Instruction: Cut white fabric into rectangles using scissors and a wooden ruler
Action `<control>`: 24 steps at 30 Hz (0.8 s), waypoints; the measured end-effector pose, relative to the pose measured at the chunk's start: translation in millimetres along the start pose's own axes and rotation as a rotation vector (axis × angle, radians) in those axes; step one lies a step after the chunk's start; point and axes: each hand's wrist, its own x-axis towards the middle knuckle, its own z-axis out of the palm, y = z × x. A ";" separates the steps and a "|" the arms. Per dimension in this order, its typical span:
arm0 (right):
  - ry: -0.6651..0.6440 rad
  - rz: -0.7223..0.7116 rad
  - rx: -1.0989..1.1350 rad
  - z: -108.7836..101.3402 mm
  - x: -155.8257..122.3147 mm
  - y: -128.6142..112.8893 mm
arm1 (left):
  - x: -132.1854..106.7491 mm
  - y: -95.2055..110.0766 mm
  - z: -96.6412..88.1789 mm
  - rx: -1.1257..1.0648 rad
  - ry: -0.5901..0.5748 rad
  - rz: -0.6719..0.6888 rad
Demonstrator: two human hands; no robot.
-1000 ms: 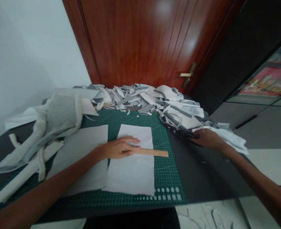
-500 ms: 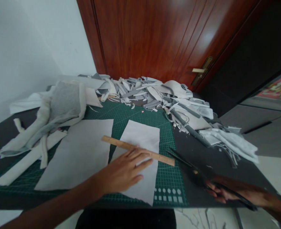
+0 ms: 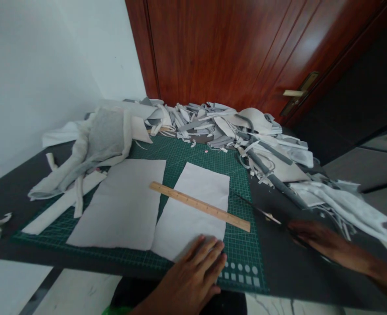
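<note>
My left hand (image 3: 200, 267) lies flat, fingers stretched out, on the near edge of a white fabric piece (image 3: 193, 192). A wooden ruler (image 3: 202, 205) crosses that piece at a slant, apart from my hand. To its left lies a larger light grey fabric piece (image 3: 124, 205). Both pieces rest on a green cutting mat (image 3: 241, 245). At the right, my right hand (image 3: 314, 238) is closed around the handles of long dark scissors (image 3: 262, 213). Their blades point left toward the mat's edge, and the fingers are partly blurred.
Fabric scraps (image 3: 200, 120) are heaped along the back by the wooden door (image 3: 213, 52). Rolled padded fabric (image 3: 104, 135) and a pale strip (image 3: 62, 205) lie at the left. More white scraps (image 3: 341, 201) lie on the dark table (image 3: 288, 271) at the right.
My left hand has left the ruler and slid toward the near edge of the white piece. The scissors and right hand have shifted slightly. The view has turned left.
</note>
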 end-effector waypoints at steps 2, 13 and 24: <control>-0.080 0.026 0.020 4.4 19.4 -13.8 | 3.8 7.2 7.3 0.021 0.029 -0.023; 0.210 0.048 -0.433 25.9 69.5 -26.1 | 48.0 20.0 58.8 -0.111 0.107 -0.008; 0.139 -0.231 -0.180 -0.5 112.0 -135.6 | 21.9 4.0 -17.1 -0.275 0.036 0.028</control>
